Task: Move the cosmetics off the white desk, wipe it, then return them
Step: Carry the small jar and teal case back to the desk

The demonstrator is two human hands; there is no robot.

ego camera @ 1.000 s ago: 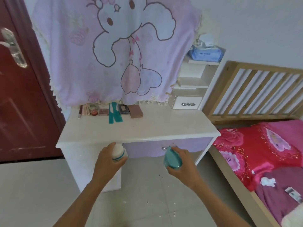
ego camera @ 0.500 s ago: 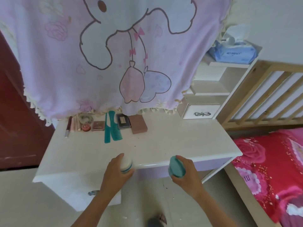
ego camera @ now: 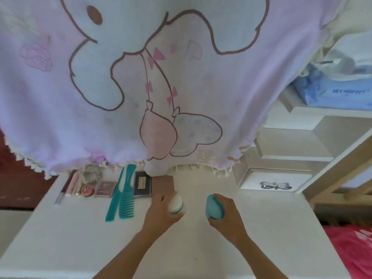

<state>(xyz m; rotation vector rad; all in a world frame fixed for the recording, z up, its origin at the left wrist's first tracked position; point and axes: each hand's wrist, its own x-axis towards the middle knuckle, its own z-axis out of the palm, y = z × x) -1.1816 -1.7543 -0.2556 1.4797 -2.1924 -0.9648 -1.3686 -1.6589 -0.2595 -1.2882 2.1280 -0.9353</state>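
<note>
Here, two hands above one desk (ego camera: 261,228), left hand (ego camera: 161,213) curled round one white jar (ego camera: 176,204), right hand (ego camera: 226,217) gripping one teal item (ego camera: 213,207), two combs (ego camera: 126,198) left of the left hand, one dark compact (ego camera: 142,184) just beyond it.

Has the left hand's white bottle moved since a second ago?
Yes. The white bottle went from the front edge of the white desk to over its top.

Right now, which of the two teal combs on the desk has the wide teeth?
The wide-tooth comb, the one nearer the left hand; the slim comb beside it is narrower, with a long thin handle.
</note>
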